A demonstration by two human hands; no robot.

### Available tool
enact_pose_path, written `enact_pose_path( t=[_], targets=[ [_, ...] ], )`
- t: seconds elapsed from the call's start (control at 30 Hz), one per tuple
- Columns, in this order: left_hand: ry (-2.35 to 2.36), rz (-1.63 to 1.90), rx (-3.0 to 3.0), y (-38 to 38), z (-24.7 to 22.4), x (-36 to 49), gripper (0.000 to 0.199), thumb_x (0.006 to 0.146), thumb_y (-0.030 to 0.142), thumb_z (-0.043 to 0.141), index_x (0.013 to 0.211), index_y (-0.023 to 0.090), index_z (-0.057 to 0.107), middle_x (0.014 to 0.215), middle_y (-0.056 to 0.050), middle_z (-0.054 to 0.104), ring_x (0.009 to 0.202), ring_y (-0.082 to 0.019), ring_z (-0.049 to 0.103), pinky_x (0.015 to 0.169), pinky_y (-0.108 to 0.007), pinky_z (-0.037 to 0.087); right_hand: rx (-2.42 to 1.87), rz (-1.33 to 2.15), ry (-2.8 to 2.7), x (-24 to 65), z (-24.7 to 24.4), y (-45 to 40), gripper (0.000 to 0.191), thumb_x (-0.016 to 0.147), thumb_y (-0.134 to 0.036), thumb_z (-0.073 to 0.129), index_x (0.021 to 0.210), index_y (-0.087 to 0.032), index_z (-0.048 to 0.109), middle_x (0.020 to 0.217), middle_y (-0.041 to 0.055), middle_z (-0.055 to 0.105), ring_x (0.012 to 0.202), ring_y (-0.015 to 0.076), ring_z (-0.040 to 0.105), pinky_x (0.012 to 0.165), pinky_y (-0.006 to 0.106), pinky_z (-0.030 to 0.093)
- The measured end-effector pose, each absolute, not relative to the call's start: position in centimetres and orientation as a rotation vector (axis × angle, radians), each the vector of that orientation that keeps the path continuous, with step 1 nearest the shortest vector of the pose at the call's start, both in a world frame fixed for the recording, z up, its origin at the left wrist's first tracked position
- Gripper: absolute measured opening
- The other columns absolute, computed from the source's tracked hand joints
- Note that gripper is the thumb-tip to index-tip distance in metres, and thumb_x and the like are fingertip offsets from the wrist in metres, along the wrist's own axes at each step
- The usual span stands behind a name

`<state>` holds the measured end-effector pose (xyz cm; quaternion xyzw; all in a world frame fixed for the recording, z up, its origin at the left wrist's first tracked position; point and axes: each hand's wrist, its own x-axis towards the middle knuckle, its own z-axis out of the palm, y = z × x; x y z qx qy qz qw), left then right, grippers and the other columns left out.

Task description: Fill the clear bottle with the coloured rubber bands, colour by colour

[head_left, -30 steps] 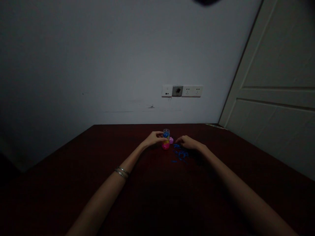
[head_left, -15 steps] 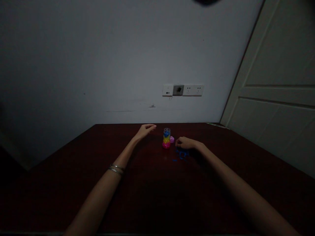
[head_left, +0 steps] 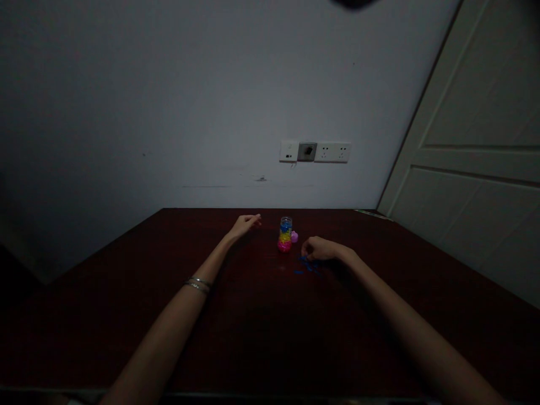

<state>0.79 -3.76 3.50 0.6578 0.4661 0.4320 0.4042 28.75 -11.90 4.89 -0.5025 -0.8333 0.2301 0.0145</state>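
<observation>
A small clear jar (head_left: 285, 236) stands upright on the dark red table, its mouth uncovered. Inside it lie layers of small pieces: pink at the bottom, yellow in the middle, blue on top. A pink lid-like object (head_left: 295, 237) sits just to its right. My right hand (head_left: 317, 248) is bent over a loose pile of thin blue pieces (head_left: 310, 266), its fingertips pinched at a small blue piece. Left of the jar and apart from it, my left hand (head_left: 247, 224) hovers with fingers loosely stretched, holding nothing I can see.
The dark red table (head_left: 236, 326) reaches back to a pale wall (head_left: 211, 112). Wall sockets (head_left: 314, 152) are above its back edge. A pale panelled door (head_left: 472, 163) stands at the right. The room is dim.
The blue pile under my right hand has changed shape, and a ring-like piece there no longer shows. My left hand has drawn slightly left, away from the jar. The view has shifted slightly.
</observation>
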Motion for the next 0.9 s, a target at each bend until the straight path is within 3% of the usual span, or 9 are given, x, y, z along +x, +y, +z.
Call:
enact_pose_path(
  t=[0.3, 0.57, 0.9],
  targets=[
    [1.19, 1.113, 1.506, -3.6, 0.8, -0.5, 0.05, 0.071, 0.056, 0.053, 0.088, 0.01, 0.063, 0.081, -0.01, 0.065, 0.063, -0.012, 0.056, 0.054, -0.022, 0.038, -1.481, 0.61, -2.569, 28.5, 4.7, -12.9, 0.02, 0.062, -0.008, 0.047, 0.07, -0.011, 0.065, 0.067, 0.0035, 0.063, 0.059, 0.0106, 0.053, 0.056, 0.019, 0.04],
    [1.18, 1.202, 1.48, -3.4, -0.5, -0.8, 0.04, 0.073, 0.048, 0.052, 0.081, 0.01, 0.063, 0.068, -0.006, 0.063, 0.058, -0.011, 0.055, 0.055, -0.022, 0.039, -1.372, 0.765, -2.453, 30.2, 5.2, -12.0, 0.022, 0.063, -0.017, 0.051, 0.077, -0.012, 0.068, 0.069, 0.0035, 0.065, 0.06, 0.0126, 0.055, 0.056, 0.021, 0.041],
    [1.269, 1.214, 1.667, -4.0, -0.7, -0.2, 0.041, 0.072, 0.048, 0.049, 0.077, 0.011, 0.065, 0.063, -0.005, 0.063, 0.059, -0.013, 0.054, 0.055, -0.023, 0.038, -1.248, 0.776, -2.321, 30.1, 10.4, -11.9, 0.024, 0.066, -0.024, 0.056, 0.082, -0.01, 0.067, 0.078, 0.0058, 0.066, 0.069, 0.0137, 0.057, 0.067, 0.025, 0.044]
  ],
)
